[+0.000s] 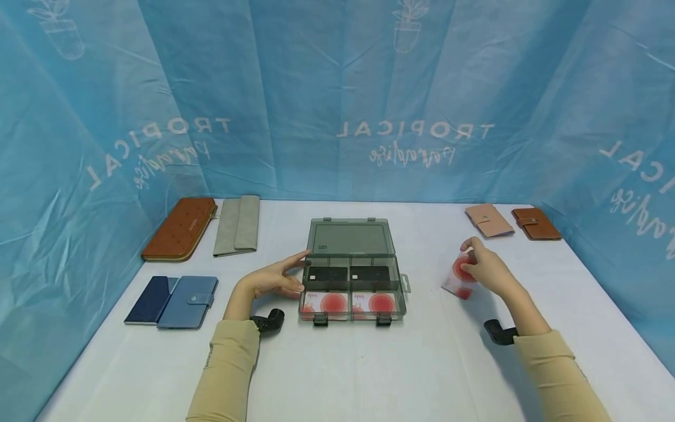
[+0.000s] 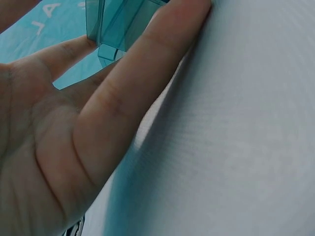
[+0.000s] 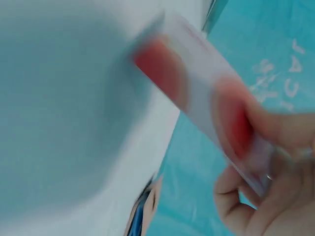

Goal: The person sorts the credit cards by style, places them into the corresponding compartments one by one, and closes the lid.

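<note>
A smoky-green clear plastic case (image 1: 350, 237) lies on the table, lid swung back. Its two back compartments hold black cards (image 1: 328, 274), and the two front ones hold white cards with red circles (image 1: 381, 303). My left hand (image 1: 271, 280) rests against the case's left side, fingers spread and largely straight; in the left wrist view they reach the case's bluish wall (image 2: 129, 24). Off to the right, my right hand (image 1: 489, 271) pinches a white card with red circles (image 3: 199, 83) between thumb and fingers. The card is tilted, its lower end close over the table.
At the left are a brown zip wallet (image 1: 179, 228), a grey folding wallet (image 1: 237, 225) and an opened blue card holder (image 1: 187, 302). Behind my right hand lie a pink snap wallet (image 1: 489, 220) and a brown one (image 1: 537, 224). Blue curtain (image 1: 337, 88) encloses the table.
</note>
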### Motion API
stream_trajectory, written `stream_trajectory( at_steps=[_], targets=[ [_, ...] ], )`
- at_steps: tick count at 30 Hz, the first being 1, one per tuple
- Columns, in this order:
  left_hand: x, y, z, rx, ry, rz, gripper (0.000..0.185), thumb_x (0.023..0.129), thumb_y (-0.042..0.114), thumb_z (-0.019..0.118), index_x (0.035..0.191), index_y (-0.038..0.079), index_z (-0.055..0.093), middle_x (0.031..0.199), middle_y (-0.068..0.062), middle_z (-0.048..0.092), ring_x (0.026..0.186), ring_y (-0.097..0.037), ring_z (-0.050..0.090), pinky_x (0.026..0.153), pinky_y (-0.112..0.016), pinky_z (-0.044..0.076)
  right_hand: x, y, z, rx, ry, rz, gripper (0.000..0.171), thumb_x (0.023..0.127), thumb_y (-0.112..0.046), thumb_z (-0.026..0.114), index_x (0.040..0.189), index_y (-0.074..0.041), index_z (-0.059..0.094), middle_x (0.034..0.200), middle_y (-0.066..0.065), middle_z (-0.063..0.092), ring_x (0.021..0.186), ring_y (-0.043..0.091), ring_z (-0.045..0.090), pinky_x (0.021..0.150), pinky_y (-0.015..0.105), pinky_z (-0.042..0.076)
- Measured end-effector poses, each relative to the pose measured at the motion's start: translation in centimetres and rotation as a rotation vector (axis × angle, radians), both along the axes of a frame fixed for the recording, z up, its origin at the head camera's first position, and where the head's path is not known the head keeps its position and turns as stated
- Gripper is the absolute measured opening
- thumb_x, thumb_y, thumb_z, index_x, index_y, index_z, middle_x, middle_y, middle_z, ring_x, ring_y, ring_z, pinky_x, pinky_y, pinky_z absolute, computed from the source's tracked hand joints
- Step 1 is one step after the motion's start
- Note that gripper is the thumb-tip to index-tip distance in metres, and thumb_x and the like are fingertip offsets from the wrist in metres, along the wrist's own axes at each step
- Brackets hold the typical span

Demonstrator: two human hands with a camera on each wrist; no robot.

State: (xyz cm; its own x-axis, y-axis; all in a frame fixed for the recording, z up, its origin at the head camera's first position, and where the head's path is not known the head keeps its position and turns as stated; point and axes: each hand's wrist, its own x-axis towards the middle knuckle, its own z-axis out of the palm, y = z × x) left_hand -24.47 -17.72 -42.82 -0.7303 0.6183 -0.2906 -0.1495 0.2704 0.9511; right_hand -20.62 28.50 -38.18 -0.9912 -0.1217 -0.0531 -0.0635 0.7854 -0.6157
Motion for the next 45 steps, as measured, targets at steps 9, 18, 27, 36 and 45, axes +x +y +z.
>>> stream_trajectory(
  at_steps=[9, 18, 27, 36, 45],
  targets=[
    [-0.1, 0.0, -0.1, -0.009, -0.005, -0.008, 0.095, 0.082, 0.004, 0.067, 0.151, 0.020, 0.004, 0.151, -0.023, 0.002, 0.085, -0.017, 0.062, 0.080, -0.033, 0.054, 0.9, -4.7, 1.6, -0.514, 0.006, -0.084, 0.039, 0.092, -0.006, 0.053, 0.128, 0.002, 0.041, 0.125, 0.023, 0.046, 0.105, 0.028, 0.046, 0.081, 0.024, 0.048],
    [-0.2, 0.1, -0.1, -0.013, -0.006, -0.015, 0.095, 0.082, 0.005, 0.067, 0.151, 0.021, 0.003, 0.152, -0.022, 0.001, 0.086, -0.016, 0.062, 0.081, -0.033, 0.054, 1.4, -8.7, 0.9, -0.491, -0.054, 0.036, 0.034, 0.085, -0.001, 0.059, 0.119, 0.001, 0.055, 0.105, 0.014, 0.052, 0.091, 0.023, 0.054, 0.076, 0.030, 0.050],
    [-0.2, 0.0, -0.1, -0.011, -0.002, -0.005, 0.094, 0.082, 0.003, 0.066, 0.151, 0.020, 0.004, 0.151, -0.024, 0.002, 0.084, -0.016, 0.061, 0.081, -0.034, 0.054, 1.8, -11.5, -0.6, -0.300, 0.013, 0.160, 0.010, 0.087, -0.011, 0.064, 0.095, -0.009, 0.068, 0.097, 0.006, 0.065, 0.081, 0.019, 0.056, 0.065, 0.032, 0.050],
    [-0.2, 0.0, 0.0, -0.016, -0.005, -0.006, 0.095, 0.082, 0.005, 0.067, 0.151, 0.021, 0.004, 0.152, -0.022, 0.002, 0.085, -0.016, 0.062, 0.080, -0.034, 0.054, 2.0, -13.0, -1.5, -0.019, 0.122, 0.279, 0.006, 0.082, -0.009, 0.068, 0.086, -0.014, 0.067, 0.078, -0.004, 0.065, 0.073, 0.012, 0.058, 0.064, 0.029, 0.049],
    [-0.1, 0.0, 0.0, -0.010, 0.001, 0.002, 0.093, 0.082, 0.003, 0.066, 0.151, 0.021, 0.005, 0.151, -0.023, 0.002, 0.085, -0.016, 0.061, 0.082, -0.036, 0.053, 2.4, -13.4, -1.7, 0.246, 0.262, 0.329, 0.006, 0.077, -0.015, 0.074, 0.081, -0.017, 0.071, 0.080, -0.004, 0.050, 0.074, 0.016, 0.041, 0.063, 0.028, 0.037]
  ],
)
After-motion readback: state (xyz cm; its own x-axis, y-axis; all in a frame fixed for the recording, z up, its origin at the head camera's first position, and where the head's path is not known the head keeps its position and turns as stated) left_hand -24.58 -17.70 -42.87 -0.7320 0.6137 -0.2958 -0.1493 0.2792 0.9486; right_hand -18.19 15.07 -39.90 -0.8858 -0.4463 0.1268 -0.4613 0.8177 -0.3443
